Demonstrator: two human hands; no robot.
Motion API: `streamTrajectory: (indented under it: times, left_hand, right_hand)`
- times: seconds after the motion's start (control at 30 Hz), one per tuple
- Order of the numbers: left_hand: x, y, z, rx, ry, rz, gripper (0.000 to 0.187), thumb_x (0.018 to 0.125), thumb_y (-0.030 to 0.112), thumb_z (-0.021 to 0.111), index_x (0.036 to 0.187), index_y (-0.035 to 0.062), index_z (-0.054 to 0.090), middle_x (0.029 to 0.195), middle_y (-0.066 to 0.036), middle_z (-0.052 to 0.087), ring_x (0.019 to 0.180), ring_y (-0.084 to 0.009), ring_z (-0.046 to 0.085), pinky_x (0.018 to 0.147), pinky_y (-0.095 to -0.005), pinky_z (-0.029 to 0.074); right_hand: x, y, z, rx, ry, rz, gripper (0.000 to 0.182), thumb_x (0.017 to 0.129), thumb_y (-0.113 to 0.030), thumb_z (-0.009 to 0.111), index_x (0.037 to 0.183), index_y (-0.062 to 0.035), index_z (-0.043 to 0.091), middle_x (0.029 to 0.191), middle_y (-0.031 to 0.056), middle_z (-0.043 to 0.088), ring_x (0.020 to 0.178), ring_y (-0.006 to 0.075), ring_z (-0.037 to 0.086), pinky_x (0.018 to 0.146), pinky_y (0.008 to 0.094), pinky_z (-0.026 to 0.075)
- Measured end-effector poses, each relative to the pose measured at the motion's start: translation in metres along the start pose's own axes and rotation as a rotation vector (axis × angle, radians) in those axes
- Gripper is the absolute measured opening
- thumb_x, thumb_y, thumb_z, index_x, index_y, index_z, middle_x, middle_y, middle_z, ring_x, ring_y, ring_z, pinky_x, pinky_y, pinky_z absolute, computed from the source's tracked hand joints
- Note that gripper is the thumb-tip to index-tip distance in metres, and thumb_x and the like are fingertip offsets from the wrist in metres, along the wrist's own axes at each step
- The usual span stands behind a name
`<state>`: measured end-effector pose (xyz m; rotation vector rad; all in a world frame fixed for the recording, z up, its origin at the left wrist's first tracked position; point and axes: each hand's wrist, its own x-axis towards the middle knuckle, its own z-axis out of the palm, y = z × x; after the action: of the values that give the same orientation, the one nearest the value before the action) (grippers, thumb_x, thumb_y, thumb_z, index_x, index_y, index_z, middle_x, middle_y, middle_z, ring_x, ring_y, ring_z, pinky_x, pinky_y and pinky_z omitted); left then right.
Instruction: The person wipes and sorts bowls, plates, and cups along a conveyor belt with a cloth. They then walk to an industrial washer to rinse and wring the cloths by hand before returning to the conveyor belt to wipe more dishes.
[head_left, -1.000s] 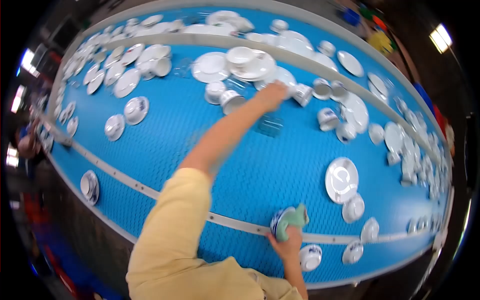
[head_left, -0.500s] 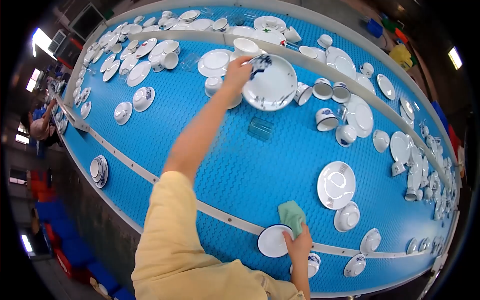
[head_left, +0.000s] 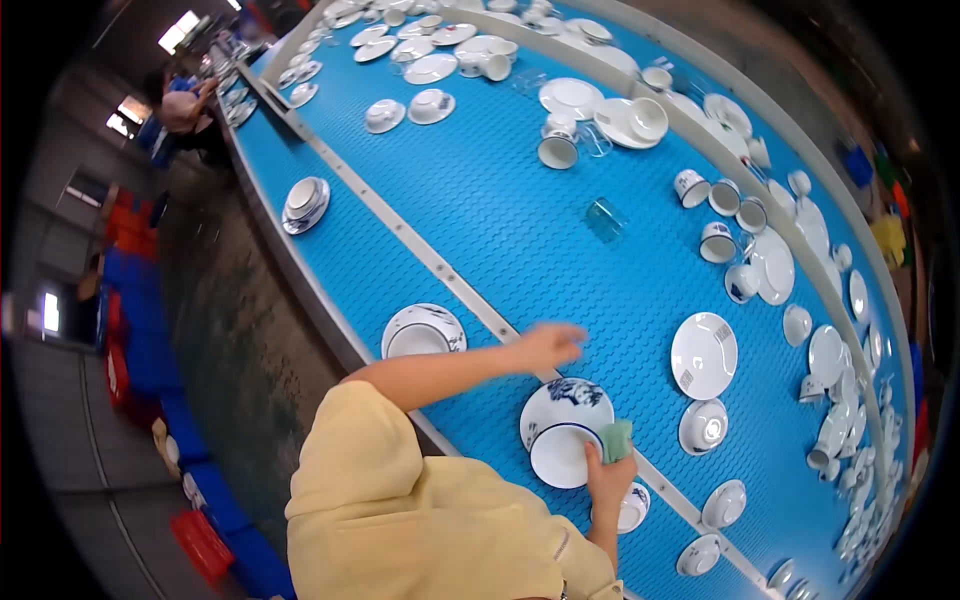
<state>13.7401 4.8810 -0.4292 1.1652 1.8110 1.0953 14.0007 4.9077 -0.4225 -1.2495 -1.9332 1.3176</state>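
My right hand point(head_left: 610, 478) grips a white bowl with a dark blue rim point(head_left: 560, 458), thumb on its edge, along with a green cloth point(head_left: 617, 440). Behind that bowl, and partly covered by it, is a white plate with blue floral decoration point(head_left: 570, 395), overlapping the metal rail. My left hand point(head_left: 548, 348) is just above this plate, holding nothing, its fingers stretched out and slightly blurred. Left of it, a patterned plate with a white bowl on it point(head_left: 425, 330) is partly hidden by my forearm. A small patterned bowl point(head_left: 633, 507) sits beside my right wrist.
The blue belt point(head_left: 480, 220) carries a clear glass point(head_left: 606, 220), a white plate point(head_left: 704, 355), an upturned bowl point(head_left: 703, 427) and several cups. A metal rail point(head_left: 440, 265) runs lengthwise. Crates point(head_left: 150, 340) line the left floor; another person point(head_left: 185, 110) is at the far end.
The floral plate has come from the far side of the belt down to the white bowl, and my left hand has let go of it. The view has swung left.
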Motion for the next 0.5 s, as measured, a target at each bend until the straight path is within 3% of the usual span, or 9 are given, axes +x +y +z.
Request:
streamTrajectory:
  times: [0.03, 0.07, 0.1, 0.13, 0.2, 0.23, 0.3, 0.37, 0.5]
  left_hand:
    - [0.004, -0.008, -0.026, 0.084, 0.19, 0.088, 0.04, 0.077, 0.02, 0.062, 0.112, 0.003, 0.055, 0.099, -0.014, 0.062, 0.086, -0.0219, 0.06, 0.077, -0.0338, 0.047]
    - [0.002, 0.011, -0.068, -0.032, 0.299, -0.226, 0.036, 0.077, 0.017, 0.063, 0.11, 0.0054, 0.057, 0.103, -0.011, 0.061, 0.09, -0.0186, 0.058, 0.078, -0.0309, 0.047]
    - [0.003, -0.026, -0.105, 0.014, 0.57, -0.062, 0.035, 0.074, 0.018, 0.065, 0.105, 0.0031, 0.057, 0.088, -0.012, 0.061, 0.068, -0.0191, 0.059, 0.062, -0.032, 0.048]
    - [0.002, -0.064, -0.15, 0.18, 0.861, -0.108, 0.034, 0.073, 0.016, 0.064, 0.104, 0.0032, 0.058, 0.092, -0.014, 0.06, 0.071, -0.0205, 0.06, 0.061, -0.0328, 0.048]
    - [-0.03, -0.118, -0.233, 0.599, 1.162, -0.196, 0.028, 0.073, 0.014, 0.062, 0.099, 0.0014, 0.058, 0.102, -0.019, 0.054, 0.095, -0.0303, 0.054, 0.079, -0.0392, 0.044]
    - [-0.049, -0.138, -0.262, 0.784, 1.209, -0.559, 0.032, 0.077, 0.02, 0.057, 0.102, 0.0007, 0.056, 0.111, -0.018, 0.049, 0.102, -0.0306, 0.048, 0.084, -0.0428, 0.042]
    - [-0.084, -0.152, -0.306, 0.718, 1.269, -0.991, 0.042, 0.081, 0.025, 0.05, 0.115, 0.0012, 0.048, 0.122, -0.018, 0.043, 0.115, -0.0315, 0.039, 0.093, -0.0465, 0.034]
    - [-0.109, -0.167, -0.318, 0.884, 1.181, -0.951, 0.045, 0.082, 0.026, 0.047, 0.12, 0.0019, 0.043, 0.126, -0.017, 0.04, 0.12, -0.0306, 0.035, 0.097, -0.0472, 0.029]
    - [-0.12, -0.134, -0.313, 1.046, 0.846, -0.858, 0.053, 0.083, 0.026, 0.046, 0.129, 0.0037, 0.034, 0.136, -0.011, 0.033, 0.129, -0.0278, 0.024, 0.106, -0.0474, 0.014]
  right_hand:
    - [-0.005, -0.001, -0.002, -0.001, -0.012, -0.017, 0.038, 0.066, -0.017, 0.073, 0.096, 0.0009, 0.058, 0.087, 0.0139, 0.062, 0.079, 0.0219, 0.06, 0.07, 0.0309, 0.046]
    - [-0.01, -0.002, -0.004, -0.04, 0.004, -0.02, 0.04, 0.066, -0.018, 0.073, 0.097, 0.0018, 0.057, 0.088, 0.0144, 0.062, 0.08, 0.022, 0.06, 0.07, 0.0311, 0.046]
    - [-0.014, 0.0, -0.007, -0.078, 0.02, -0.026, 0.042, 0.066, -0.018, 0.073, 0.098, 0.0026, 0.057, 0.09, 0.0149, 0.061, 0.082, 0.0221, 0.06, 0.071, 0.0312, 0.046]
    - [-0.017, 0.026, -0.014, 0.076, 0.045, 0.019, 0.043, 0.068, -0.018, 0.072, 0.1, 0.005, 0.055, 0.093, 0.0157, 0.061, 0.084, 0.0233, 0.059, 0.074, 0.0323, 0.046]
    - [-0.024, 0.034, -0.03, 0.365, 0.187, 0.133, 0.046, 0.071, -0.018, 0.07, 0.105, 0.0075, 0.053, 0.097, 0.0169, 0.06, 0.087, 0.0249, 0.058, 0.077, 0.0334, 0.045]
    - [-0.026, 0.047, -0.037, 0.369, 0.259, 0.211, 0.047, 0.072, -0.017, 0.069, 0.107, 0.0075, 0.051, 0.099, 0.0175, 0.059, 0.088, 0.0251, 0.058, 0.078, 0.0336, 0.045]
    - [-0.03, 0.067, -0.047, 0.381, 0.32, 0.28, 0.048, 0.073, -0.017, 0.068, 0.109, 0.0076, 0.05, 0.101, 0.018, 0.059, 0.09, 0.0252, 0.058, 0.079, 0.0339, 0.045]
    - [-0.038, 0.072, -0.06, -0.166, 0.184, 0.019, 0.046, 0.073, -0.02, 0.067, 0.108, 0.0053, 0.051, 0.099, 0.0192, 0.059, 0.087, 0.0284, 0.059, 0.076, 0.0347, 0.045]
    - [-0.046, 0.081, -0.094, -0.474, 0.05, -0.193, 0.041, 0.073, -0.016, 0.063, 0.107, 0.0043, 0.051, 0.099, 0.021, 0.057, 0.089, 0.0334, 0.057, 0.074, 0.0369, 0.046]
